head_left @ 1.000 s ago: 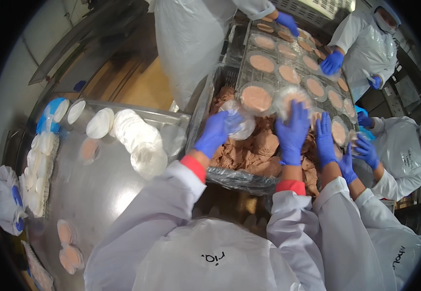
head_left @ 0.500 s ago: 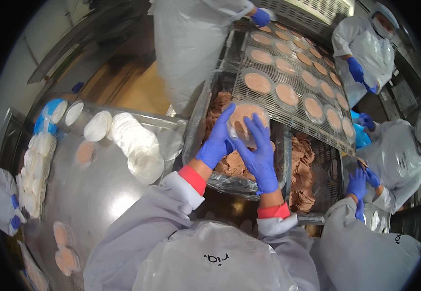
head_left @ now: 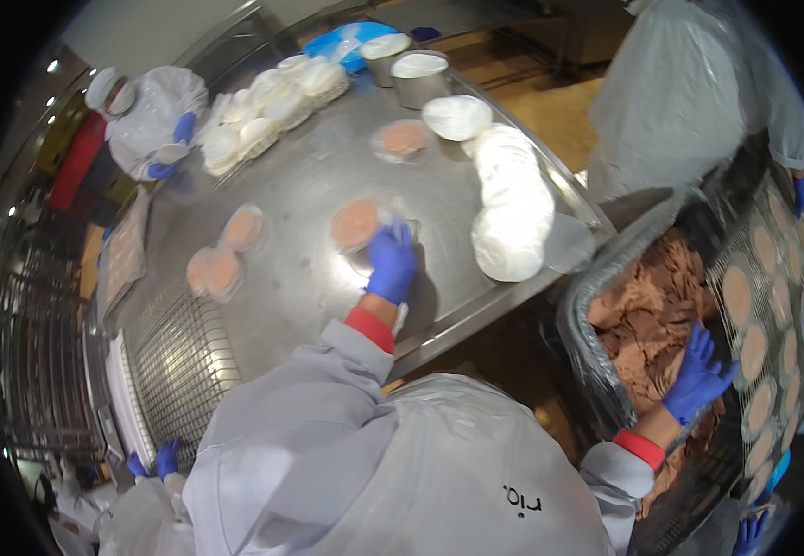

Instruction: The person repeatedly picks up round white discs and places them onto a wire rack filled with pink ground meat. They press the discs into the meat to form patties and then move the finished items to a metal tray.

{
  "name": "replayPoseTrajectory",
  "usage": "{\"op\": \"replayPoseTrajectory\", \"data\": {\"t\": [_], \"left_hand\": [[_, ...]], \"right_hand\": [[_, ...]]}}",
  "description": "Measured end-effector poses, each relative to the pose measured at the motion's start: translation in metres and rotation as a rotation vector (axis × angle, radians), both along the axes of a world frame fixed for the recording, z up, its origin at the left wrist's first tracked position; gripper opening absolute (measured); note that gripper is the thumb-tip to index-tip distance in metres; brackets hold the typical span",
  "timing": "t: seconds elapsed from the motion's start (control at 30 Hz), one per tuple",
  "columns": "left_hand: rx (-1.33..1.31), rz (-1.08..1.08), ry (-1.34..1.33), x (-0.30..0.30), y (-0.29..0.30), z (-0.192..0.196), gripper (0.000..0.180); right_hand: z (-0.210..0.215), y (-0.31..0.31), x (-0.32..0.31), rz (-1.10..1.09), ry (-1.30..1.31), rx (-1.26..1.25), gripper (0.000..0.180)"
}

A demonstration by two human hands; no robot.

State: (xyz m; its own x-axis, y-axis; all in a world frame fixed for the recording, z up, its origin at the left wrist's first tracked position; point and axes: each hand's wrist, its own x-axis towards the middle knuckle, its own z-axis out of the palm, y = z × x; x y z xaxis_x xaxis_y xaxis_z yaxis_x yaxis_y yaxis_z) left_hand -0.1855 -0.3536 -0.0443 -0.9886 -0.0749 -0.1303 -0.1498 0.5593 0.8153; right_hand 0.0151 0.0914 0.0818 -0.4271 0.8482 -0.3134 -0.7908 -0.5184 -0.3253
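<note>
While the left hand (head_left: 391, 266) was at the edge of a patty (head_left: 355, 225), probably sparing its face, its grip was unclear; the right hand (head_left: 696, 378), fingers spread, was empty.

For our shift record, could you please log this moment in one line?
left hand: beside patty on steel table | right hand: spread open above meat

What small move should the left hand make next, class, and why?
Perhaps the left hand should settle the meat patty onto the metal table and release it: its fingers are at the patty's edge, and other patties lie on that table.
</note>
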Motion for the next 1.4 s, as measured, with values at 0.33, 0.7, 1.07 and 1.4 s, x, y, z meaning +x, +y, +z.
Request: {"op": "replayPoseTrajectory", "data": {"t": [0.33, 0.7, 1.07, 1.4], "left_hand": [[1.572, -0.7, -0.423, 0.073, 0.416, 0.074, 0.041], [1.652, -0.786, -1.192, 0.088, 0.374, 0.087, 0.044], [1.565, -0.727, -1.104, 0.049, 0.337, 0.092, 0.051], [1.584, -0.878, -0.96, 0.073, 0.424, 0.123, 0.047]], "right_hand": [[-0.005, 0.034, 0.001, 0.16, 0.006, 0.036, 0.061], [0.095, 0.043, 0.014, -0.412, -0.134, 0.5, 0.03], [0.02, 0.053, -0.004, -0.039, -0.276, 0.053, 0.05], [0.039, 0.06, 0.051, 0.1, 0.003, 0.156, 0.075]]}}
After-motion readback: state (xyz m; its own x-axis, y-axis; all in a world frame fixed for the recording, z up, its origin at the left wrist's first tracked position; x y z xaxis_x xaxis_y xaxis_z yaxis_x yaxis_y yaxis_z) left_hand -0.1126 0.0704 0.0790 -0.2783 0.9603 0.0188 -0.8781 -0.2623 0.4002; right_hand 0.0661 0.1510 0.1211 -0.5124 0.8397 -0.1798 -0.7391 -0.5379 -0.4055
